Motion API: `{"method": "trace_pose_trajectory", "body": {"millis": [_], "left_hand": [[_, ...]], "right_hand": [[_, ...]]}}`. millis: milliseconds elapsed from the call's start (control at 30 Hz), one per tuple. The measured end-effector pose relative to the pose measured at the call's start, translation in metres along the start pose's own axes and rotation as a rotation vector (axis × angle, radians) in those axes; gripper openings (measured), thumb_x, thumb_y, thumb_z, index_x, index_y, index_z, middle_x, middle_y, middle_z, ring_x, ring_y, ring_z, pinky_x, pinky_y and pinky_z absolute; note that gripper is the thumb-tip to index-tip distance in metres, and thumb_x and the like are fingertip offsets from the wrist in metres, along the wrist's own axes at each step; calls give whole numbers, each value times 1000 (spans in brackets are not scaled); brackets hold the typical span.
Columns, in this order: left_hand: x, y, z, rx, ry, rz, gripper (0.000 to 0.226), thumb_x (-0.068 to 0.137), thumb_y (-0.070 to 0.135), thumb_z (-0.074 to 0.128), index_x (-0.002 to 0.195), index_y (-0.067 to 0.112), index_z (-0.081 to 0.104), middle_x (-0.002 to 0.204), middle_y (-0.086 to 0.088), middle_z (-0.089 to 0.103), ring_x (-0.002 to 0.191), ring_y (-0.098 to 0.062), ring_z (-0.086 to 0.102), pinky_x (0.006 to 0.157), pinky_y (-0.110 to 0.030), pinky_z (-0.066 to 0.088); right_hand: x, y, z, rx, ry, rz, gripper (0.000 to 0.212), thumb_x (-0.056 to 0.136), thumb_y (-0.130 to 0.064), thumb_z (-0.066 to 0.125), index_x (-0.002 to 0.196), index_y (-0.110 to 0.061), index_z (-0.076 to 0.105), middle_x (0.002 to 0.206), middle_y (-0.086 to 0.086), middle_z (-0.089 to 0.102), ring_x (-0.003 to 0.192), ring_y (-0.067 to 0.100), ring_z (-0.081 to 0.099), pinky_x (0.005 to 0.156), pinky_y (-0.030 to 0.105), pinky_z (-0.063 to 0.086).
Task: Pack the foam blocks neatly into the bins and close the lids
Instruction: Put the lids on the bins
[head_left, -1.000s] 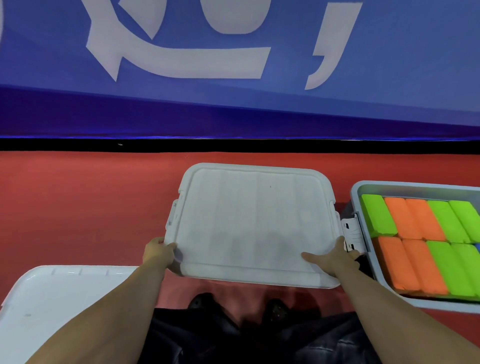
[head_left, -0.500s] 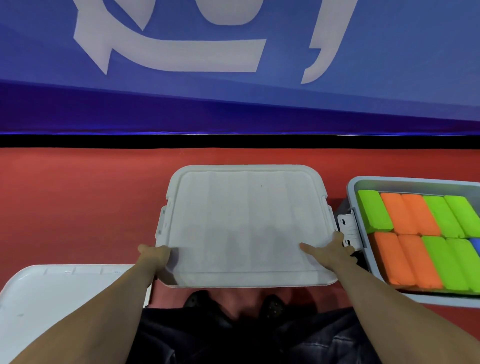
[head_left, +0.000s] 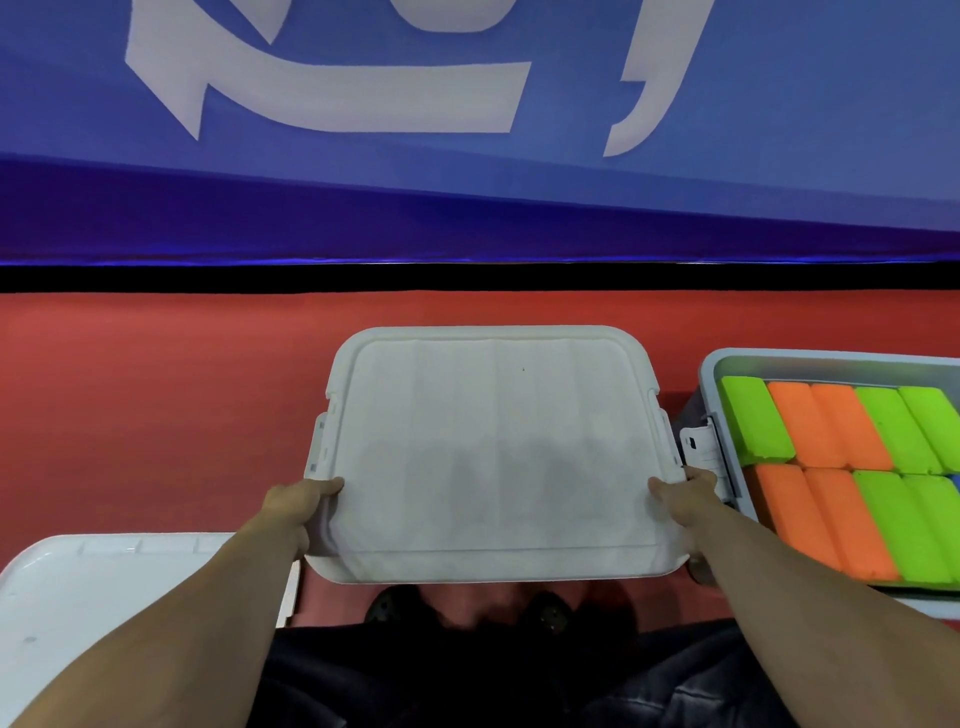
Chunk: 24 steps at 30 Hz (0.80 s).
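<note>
both of our hands are gripping the white lid (head_left: 493, 452) at its near corners: our left hand (head_left: 298, 506) is clasping the near left corner with the thumb lying on top and the other fingers tucked out of sight beneath the rim, and our right hand (head_left: 685, 499) is doing the same at the near right corner, thumb on top pointing inward. we are holding the lid flat between the two hands, so most of it is lying ahead of the grip, stretching away from us over the red floor (head_left: 156, 415). whatever is sitting under the lid is hidden from us. just beside the lid's right edge, an open grey bin (head_left: 709, 374) is standing with green foam blocks (head_left: 753, 421) and orange foam blocks (head_left: 826, 426) lying side by side in two tidy rows, and its white latch (head_left: 698, 449) is almost touching our right hand. a second white lid (head_left: 104, 597) is lying flat at the near left, partly under our left forearm. a blue banner (head_left: 519, 182) with white lettering is running across the far side.
</note>
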<state>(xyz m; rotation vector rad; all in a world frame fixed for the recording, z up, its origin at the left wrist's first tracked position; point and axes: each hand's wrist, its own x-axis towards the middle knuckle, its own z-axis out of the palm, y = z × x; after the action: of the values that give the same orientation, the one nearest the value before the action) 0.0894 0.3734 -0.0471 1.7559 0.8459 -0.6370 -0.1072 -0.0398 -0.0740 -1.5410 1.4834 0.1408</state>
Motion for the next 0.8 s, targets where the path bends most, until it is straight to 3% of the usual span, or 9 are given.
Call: {"method": "trace_pose_trajectory", "body": {"millis": [67,133,267,367,500,600,667,800], "left_hand": [[3,0,1,-21,-12,14,40,86,2,78,119,-3,55,112,-19,59,95,-37,57,88,-52,52],[7,-2,3,-48,9,53,46,85,-1,78,123,-1,53,110,-17,60,94,-36,59,89,-56,53],[8,-7,6,-15,-19,207,54,90,-5,70,140,11,56,125,-10,65,105,-33,61,103,-53,50],[3,-8,6,19,-36,282,62,94,-2,65,151,19,49,134,-5,62,112,-28,58,109,-44,45],[3,-10,5,40,-43,310,62,94,-1,66,150,21,51,134,-3,63,114,-27,59,108,-41,45],[4,-11,6,33,-30,307,66,93,-1,68,152,22,49,142,-5,61,123,-29,59,113,-43,43],[2,-10,7,39,-10,306,66,93,-1,67,153,19,47,147,-4,56,130,-29,56,116,-43,40],[-1,-11,8,86,41,321,62,94,1,67,151,18,49,150,-3,54,135,-29,52,119,-41,36]], "right_hand": [[1,-1,-1,30,-16,13,68,95,-11,66,149,-3,26,146,23,44,127,42,51,111,49,40],[2,-2,-1,53,-45,21,70,95,-12,66,153,-11,26,147,20,44,127,41,51,110,54,41],[16,0,1,35,-64,9,75,94,-13,66,157,-18,25,152,18,42,130,41,49,111,56,40],[8,-6,1,25,-62,-6,74,95,-10,65,157,-15,26,151,19,43,131,42,48,112,54,39],[1,-12,0,-28,-53,-34,70,98,-5,59,158,-9,23,154,21,39,137,39,43,113,42,34],[5,-8,4,40,-39,-60,72,95,-3,61,157,-5,23,149,22,46,130,40,50,111,47,40],[5,-4,5,112,-66,-48,86,90,-14,72,157,-7,19,148,19,46,126,38,53,107,52,45],[4,1,4,194,-141,-26,131,60,-46,95,158,-21,13,154,9,38,136,34,45,110,53,42]]}}
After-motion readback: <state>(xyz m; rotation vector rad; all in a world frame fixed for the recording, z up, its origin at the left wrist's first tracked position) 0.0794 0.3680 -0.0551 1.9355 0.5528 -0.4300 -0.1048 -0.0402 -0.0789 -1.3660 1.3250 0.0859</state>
